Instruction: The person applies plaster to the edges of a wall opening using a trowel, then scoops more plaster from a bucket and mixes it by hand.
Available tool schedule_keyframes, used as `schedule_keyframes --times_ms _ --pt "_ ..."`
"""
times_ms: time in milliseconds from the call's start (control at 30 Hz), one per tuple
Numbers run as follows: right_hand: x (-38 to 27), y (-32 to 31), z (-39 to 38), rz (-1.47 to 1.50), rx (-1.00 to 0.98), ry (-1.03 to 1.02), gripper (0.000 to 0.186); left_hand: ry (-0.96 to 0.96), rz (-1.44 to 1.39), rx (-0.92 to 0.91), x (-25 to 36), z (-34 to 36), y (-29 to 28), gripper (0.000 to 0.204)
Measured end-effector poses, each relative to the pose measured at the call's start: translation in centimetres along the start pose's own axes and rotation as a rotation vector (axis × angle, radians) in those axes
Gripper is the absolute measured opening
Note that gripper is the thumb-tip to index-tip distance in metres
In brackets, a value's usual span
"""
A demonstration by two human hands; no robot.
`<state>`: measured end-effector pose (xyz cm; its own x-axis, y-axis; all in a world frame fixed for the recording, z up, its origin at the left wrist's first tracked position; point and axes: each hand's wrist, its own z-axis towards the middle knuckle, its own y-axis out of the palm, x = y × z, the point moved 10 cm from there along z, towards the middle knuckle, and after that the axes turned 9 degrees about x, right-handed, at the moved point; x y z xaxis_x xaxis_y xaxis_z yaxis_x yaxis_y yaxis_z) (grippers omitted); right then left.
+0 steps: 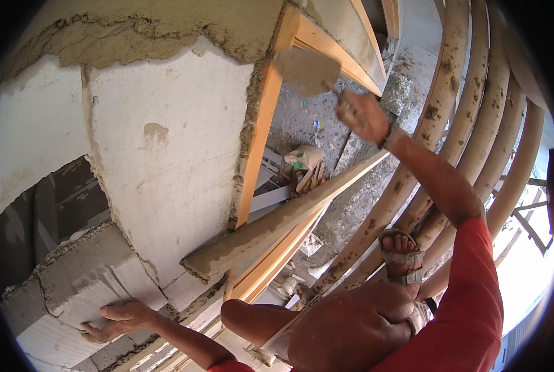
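In my right hand (pixel 362 116) is the handle of a mortar-coated trowel (pixel 310 71), its broad blade pointing left and smeared by motion. The blade is in front of the orange wooden frame (pixel 266 124) at the wall's right edge. My left hand (pixel 119 320) rests with fingers stretched out against the white block wall (pixel 91 304) at the lower left. Above, wet grey mortar (pixel 140 37) covers the top of the white wall panel (pixel 171 136) and ends in a ragged lower edge. A small mortar smear (pixel 156 131) marks the panel's middle.
Thick round poles (pixel 469 130), spotted with mortar, curve along the right; my sandalled foot (pixel 403 259) is on them. A mortar-caked plank (pixel 277 224) slants across the middle. Far below, a sack (pixel 304 157) and wood scraps lie on the littered floor. A dark opening (pixel 53 211) breaks the wall at left.
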<state>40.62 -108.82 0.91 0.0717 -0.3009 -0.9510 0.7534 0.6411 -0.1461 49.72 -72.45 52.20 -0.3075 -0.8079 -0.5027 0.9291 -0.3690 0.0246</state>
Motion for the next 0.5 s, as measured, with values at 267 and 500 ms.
schedule_keyframes --times_ms 267,500 --pt "-8.7 -1.0 -7.9 0.204 -0.327 0.284 0.022 0.021 0.026 -0.047 0.5 0.2 -0.3 0.065" --pt "-13.4 -4.8 -6.2 0.619 -0.235 0.823 0.03 0.003 -0.027 -0.014 0.4 -0.6 -0.1 0.069"
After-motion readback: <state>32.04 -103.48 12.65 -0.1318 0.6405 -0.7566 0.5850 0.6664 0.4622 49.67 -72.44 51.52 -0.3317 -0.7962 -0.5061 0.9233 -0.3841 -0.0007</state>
